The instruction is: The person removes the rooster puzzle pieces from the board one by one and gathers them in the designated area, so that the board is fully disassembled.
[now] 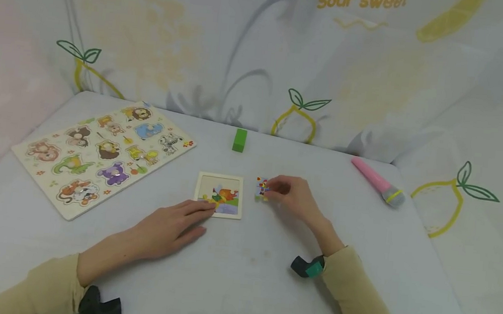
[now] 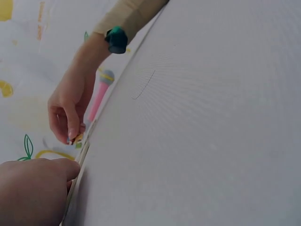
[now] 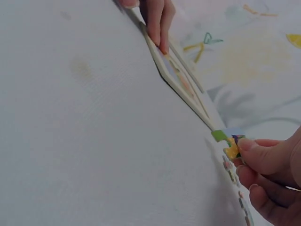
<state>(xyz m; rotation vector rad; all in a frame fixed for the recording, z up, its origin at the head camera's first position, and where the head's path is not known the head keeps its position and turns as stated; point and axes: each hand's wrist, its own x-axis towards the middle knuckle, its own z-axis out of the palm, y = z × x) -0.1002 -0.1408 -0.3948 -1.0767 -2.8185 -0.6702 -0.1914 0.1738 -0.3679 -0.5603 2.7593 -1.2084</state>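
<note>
A small square jigsaw tray [image 1: 241, 198] with a pale rim lies flat, partly filled with colourful pieces [image 1: 229, 208] along its lower part. My left hand [image 1: 173, 230] rests over the tray's lower left corner, fingers extended and fingertips touching the pieces. To the right of the tray, my right hand [image 1: 295, 198] pinches a colourful puzzle piece [image 3: 231, 143] between thumb and fingers. In the right wrist view the piece shows green, yellow and purple parts. The left wrist view shows the right hand [image 2: 73, 103] from the side, with the piece mostly covered by its fingertips.
A large wooden animal puzzle board [image 1: 95, 151] with knobbed pieces lies at the left. A green block [image 1: 240, 140] stands near the back edge, and a pink toy microphone [image 1: 377, 181] lies at the right. A printed curtain [image 1: 225, 50] hangs behind the white table.
</note>
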